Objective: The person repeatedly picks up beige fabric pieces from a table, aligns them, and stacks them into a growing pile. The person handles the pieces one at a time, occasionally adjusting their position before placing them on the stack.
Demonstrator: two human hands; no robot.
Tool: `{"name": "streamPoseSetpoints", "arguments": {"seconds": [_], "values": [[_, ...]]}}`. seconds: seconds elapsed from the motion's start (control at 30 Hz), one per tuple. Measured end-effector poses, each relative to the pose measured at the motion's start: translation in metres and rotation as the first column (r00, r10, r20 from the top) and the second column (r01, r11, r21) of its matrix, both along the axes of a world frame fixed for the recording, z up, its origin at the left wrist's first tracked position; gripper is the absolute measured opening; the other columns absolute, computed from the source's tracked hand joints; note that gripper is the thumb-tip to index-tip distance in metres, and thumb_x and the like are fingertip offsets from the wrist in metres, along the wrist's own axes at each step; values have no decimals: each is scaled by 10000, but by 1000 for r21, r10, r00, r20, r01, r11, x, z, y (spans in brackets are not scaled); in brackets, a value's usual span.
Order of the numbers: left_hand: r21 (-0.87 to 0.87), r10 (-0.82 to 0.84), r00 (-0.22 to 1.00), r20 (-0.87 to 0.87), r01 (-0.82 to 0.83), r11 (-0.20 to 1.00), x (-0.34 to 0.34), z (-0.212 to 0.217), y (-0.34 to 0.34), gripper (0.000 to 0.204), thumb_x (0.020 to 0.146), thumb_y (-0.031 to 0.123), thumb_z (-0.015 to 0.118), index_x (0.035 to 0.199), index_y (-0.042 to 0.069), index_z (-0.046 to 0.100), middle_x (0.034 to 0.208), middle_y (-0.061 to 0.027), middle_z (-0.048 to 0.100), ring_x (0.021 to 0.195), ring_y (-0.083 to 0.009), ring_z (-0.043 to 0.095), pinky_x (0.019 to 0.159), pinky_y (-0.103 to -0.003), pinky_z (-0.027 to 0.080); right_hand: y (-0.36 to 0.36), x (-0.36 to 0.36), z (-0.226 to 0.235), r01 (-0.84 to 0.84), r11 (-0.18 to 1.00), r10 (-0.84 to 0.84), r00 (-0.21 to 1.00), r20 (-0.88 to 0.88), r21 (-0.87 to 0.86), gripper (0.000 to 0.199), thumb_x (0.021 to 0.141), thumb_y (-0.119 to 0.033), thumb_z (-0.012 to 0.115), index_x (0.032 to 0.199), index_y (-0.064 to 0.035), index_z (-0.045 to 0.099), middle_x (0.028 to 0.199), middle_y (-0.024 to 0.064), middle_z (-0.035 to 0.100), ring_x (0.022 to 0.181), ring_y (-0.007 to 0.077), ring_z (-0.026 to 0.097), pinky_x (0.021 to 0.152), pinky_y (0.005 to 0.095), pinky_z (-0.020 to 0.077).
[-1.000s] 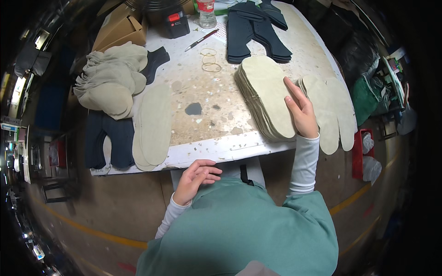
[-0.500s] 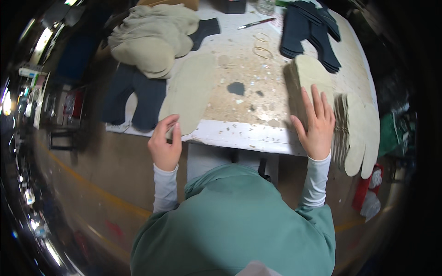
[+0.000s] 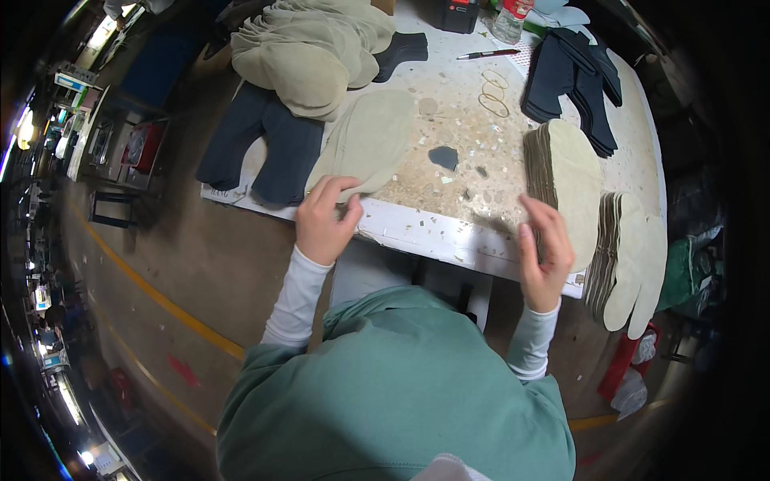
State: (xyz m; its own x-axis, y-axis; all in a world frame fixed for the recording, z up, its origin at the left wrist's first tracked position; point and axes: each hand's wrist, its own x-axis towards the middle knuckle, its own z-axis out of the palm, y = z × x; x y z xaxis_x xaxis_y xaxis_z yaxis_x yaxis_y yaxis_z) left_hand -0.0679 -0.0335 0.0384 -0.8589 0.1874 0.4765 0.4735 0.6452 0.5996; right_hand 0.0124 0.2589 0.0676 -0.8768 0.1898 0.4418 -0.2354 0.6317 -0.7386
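Note:
Beige insole-shaped pieces [image 3: 365,136] lie slightly fanned at the table's near left. My left hand [image 3: 319,220] is at their near end, fingers curled over the edge and thumb below it, closed on them. My right hand [image 3: 549,260] is held over the near edge of the table, with thumb and bent fingers apart and nothing in it. Just beside it stands a tall, neat stack of beige insole pieces [image 3: 573,176]. Further right, a second beige stack [image 3: 622,256] sticks out past the table's edge.
A loose beige heap [image 3: 309,60] and dark sole-shaped pieces [image 3: 289,152] sit at left. More dark pieces [image 3: 553,76] lie far right. A pen [image 3: 488,54], rubber bands [image 3: 493,94], a bottle [image 3: 510,22] and a dark scrap [image 3: 443,157] are on the table [image 3: 449,240].
My right hand has come off the tall beige stack and back toward me. The left hand has closed at the near end of the insole pieces, which now look fanned. The view has shifted.

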Motion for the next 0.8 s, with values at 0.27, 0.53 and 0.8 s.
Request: {"name": "streamPoseSetpoints", "arguments": {"seconds": [0.27, 0.53, 0.8], "values": [[129, -370, 912, 177, 351, 928, 49, 6, 58, 228, 770, 45, 693, 994, 39, 655, 933, -87, 653, 798, -256, 661, 687, -328, 529, -33, -26, -41, -36, 846, 223, 930, 292, -532, 364, 923, -73, 623, 1284, -37, 598, 876, 68, 699, 693, 85, 624, 651, 238, 509], [397, -311, 679, 665, 31, 917, 55, -2, 8, 178, 941, 101, 597, 952, -59, 676, 853, -102, 719, 754, -140, 694, 699, -249, 546, -40, -27, -39, -190, 942, 261, 934, 245, -278, 465, 826, -20, 679, 1282, -66, 602, 1015, 67, 601, 694, 110, 552, 636, 232, 471], [584, -481, 533, 696, -29, 811, 68, -28, 25, 168, 952, 76, 593, 959, -81, 652, 860, -118, 722, 783, -132, 699, 686, -228, 542, -15, -35, -42, -88, 978, 119, 979, 164, -187, 514, 801, 14, 643, 1305, -68, 586, 1212, 73, 583, 671, 109, 541, 624, 240, 472]]}}
